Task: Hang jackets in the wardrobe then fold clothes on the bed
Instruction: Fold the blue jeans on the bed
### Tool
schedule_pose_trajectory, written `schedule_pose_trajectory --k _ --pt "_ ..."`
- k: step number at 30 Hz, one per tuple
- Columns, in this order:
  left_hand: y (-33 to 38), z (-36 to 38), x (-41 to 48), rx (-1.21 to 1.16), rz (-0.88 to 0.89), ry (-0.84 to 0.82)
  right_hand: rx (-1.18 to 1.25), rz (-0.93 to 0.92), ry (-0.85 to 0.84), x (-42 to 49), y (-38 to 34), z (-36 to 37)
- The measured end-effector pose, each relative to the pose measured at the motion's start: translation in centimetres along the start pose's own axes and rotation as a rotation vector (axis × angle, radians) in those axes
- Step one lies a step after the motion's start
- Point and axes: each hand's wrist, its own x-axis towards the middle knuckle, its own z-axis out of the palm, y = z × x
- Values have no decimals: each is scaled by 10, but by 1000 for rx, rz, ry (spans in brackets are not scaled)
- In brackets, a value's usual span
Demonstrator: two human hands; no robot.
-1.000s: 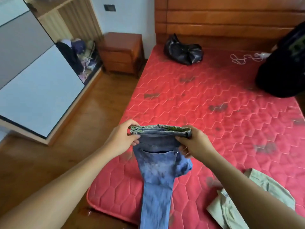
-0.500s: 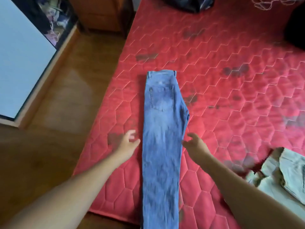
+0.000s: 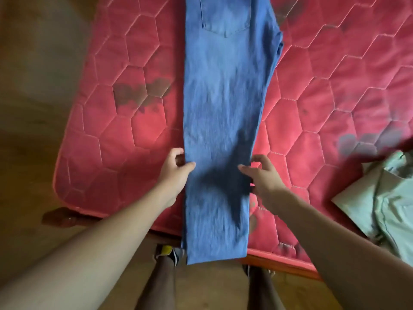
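Observation:
A pair of blue jeans lies flat and lengthwise on the red quilted mattress, folded leg on leg with a back pocket facing up. The leg ends hang over the mattress's near edge. My left hand pinches the jeans' left edge near the knee, thumb on top of the denim. Level with it, my right hand pinches the right edge, its thumb also on the fabric. The waistband is out of view at the top.
A pale green garment lies crumpled on the mattress at the right. Wooden floor runs along the left side. My legs and a shoe stand against the bed's near edge.
The jeans went from held up by the waistband to lying flat on the mattress. Both hands slid down the legs and now pinch the edges; my view tilted downward.

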Motion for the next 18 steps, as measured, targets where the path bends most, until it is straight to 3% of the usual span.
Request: schedule_pose_trajectory --k 9,15,18 --pt "-64 -16 -84 76 -351 -428 -128 -14 -170 -74 71 -3" --pt "-87 -23 -116 -136 -468 -422 28 173 -198 -107 96 -11" --pt "-94 -26 -127 -74 -509 -529 48 227 -222 -119 108 -6"
